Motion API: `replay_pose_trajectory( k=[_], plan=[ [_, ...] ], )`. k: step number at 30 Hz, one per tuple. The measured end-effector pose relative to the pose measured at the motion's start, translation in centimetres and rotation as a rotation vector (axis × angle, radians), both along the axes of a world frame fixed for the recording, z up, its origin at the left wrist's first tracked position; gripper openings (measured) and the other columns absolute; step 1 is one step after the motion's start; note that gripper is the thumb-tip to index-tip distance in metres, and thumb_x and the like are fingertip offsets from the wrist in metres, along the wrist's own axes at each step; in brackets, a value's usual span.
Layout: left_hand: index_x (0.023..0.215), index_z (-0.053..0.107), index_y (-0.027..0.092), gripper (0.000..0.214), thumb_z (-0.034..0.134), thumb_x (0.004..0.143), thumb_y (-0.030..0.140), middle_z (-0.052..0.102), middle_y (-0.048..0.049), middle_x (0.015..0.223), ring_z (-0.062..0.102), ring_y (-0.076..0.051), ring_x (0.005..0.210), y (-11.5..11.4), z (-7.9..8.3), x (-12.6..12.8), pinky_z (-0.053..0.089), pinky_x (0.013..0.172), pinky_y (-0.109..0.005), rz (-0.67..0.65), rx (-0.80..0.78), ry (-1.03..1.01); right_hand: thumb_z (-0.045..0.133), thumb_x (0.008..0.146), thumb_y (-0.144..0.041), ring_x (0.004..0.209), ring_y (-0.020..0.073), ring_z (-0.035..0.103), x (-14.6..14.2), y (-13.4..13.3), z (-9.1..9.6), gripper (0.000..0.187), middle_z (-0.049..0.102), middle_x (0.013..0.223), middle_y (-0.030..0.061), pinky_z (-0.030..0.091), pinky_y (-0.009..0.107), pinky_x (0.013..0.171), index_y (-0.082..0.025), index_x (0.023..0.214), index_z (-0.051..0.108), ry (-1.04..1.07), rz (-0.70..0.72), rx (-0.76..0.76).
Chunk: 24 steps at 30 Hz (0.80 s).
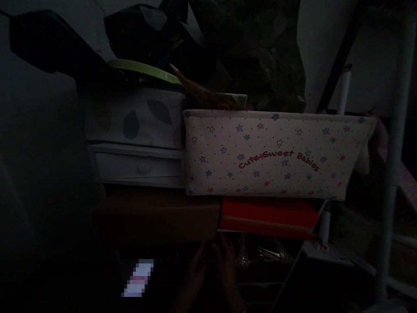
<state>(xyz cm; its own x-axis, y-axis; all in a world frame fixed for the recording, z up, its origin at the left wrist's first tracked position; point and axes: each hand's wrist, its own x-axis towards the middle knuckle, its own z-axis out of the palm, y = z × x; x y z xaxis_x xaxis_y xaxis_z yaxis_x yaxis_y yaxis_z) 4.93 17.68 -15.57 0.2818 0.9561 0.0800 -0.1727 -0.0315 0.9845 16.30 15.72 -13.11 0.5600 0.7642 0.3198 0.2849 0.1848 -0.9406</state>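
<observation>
The scene is very dark. My left hand [195, 274] and my right hand [224, 267] are close together at the bottom centre, just below a brown cardboard box [156, 217] and a red box [267, 217]. Their fingers point up toward the gap between the two boxes. It is too dim to tell whether the fingers are apart or closed, or whether they hold anything. A pair of glittery sandals [257, 254] lies just right of my right hand, under the red box.
A white fabric bin with coloured stars [276, 152] rests on the red box. Left of it stands a white drawer unit [137, 143] with a green plate [143, 69] on top. Dark bags are piled behind. A white pole [394, 152] rises at the right.
</observation>
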Motion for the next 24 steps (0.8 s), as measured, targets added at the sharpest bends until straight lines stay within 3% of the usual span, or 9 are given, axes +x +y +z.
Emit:
replay_pose_trajectory(
  k=[8,13,24],
  plan=[
    [0.122,0.06,0.02,0.053,0.058,0.07,0.03,0.06,-0.0126,0.131,0.058,-0.026,0.118,0.3,-0.4,0.3,0.041,0.106,-0.044,-0.001,-0.036,-0.041,0.055,0.079,-0.039,0.108,0.0269,0.06,-0.1,0.2,0.0,0.046,0.063,0.116,0.0149,0.047,0.039,0.095,-0.018,0.119,0.064,-0.001,0.029,0.0],
    [0.126,0.057,0.02,0.055,0.06,0.073,0.034,0.055,-0.0133,0.137,0.052,-0.027,0.125,-0.1,0.5,0.1,0.034,0.11,-0.046,-0.028,-0.041,-0.029,0.055,0.079,-0.041,0.108,0.0275,0.06,-0.2,0.3,-0.3,0.05,0.061,0.118,0.0171,0.047,0.039,0.095,-0.015,0.121,0.062,-0.014,0.002,-0.012],
    [0.136,0.045,0.016,0.063,0.055,0.077,0.036,0.04,-0.0137,0.148,0.038,-0.024,0.136,-0.7,1.1,-0.3,0.027,0.115,-0.043,-0.072,0.01,0.075,0.052,0.084,-0.047,0.117,0.0261,0.055,-0.2,-0.1,-1.2,0.053,0.059,0.125,0.015,0.042,0.041,0.101,-0.019,0.129,0.055,-0.07,0.006,-0.008]
  ],
)
